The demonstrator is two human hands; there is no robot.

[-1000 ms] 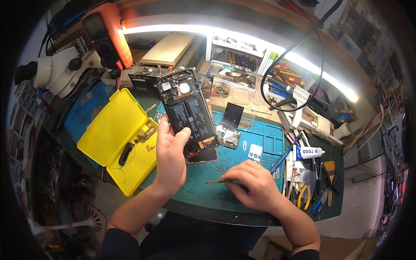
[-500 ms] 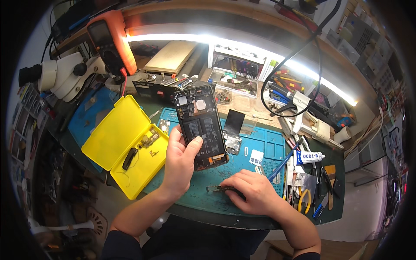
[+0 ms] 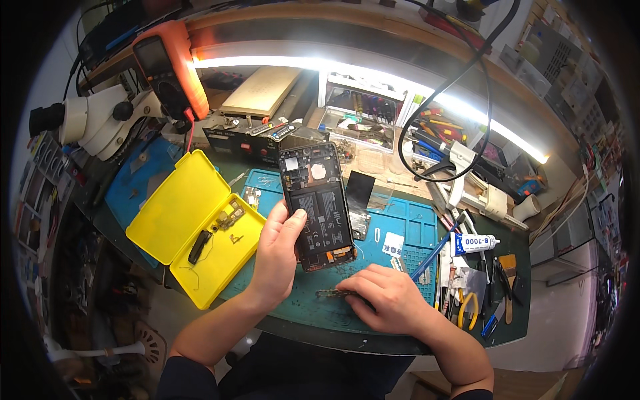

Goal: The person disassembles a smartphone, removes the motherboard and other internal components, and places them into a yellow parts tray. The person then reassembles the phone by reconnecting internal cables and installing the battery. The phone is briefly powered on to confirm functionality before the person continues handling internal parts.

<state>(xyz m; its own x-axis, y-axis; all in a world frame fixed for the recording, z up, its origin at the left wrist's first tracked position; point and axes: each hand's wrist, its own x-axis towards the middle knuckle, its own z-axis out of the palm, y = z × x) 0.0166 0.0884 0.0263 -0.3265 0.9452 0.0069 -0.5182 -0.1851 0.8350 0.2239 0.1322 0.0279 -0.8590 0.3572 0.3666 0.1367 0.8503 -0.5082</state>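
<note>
Now we hold an opened phone (image 3: 323, 223) in our left hand (image 3: 277, 253), up above the blue mat (image 3: 320, 315). Our thumb presses near its left edge and the other fingers go under it, maybe so most of the inside stays easy to see. It tips a bit, with its parts facing up at us, perhaps so we can look in. Our right hand (image 3: 390, 300) is low, pinching a small thin part (image 3: 330, 293) between thumb and fingertips, maybe because it is so little. We cannot tell if that part touches the mat. On our left, the yellow box (image 3: 177, 207) lies open, and its raised sides may stop the tiny bits (image 3: 230, 217) from rolling off. On our right, a glue tube (image 3: 475, 244) lies near the tools, probably to be easy to reach.
</note>
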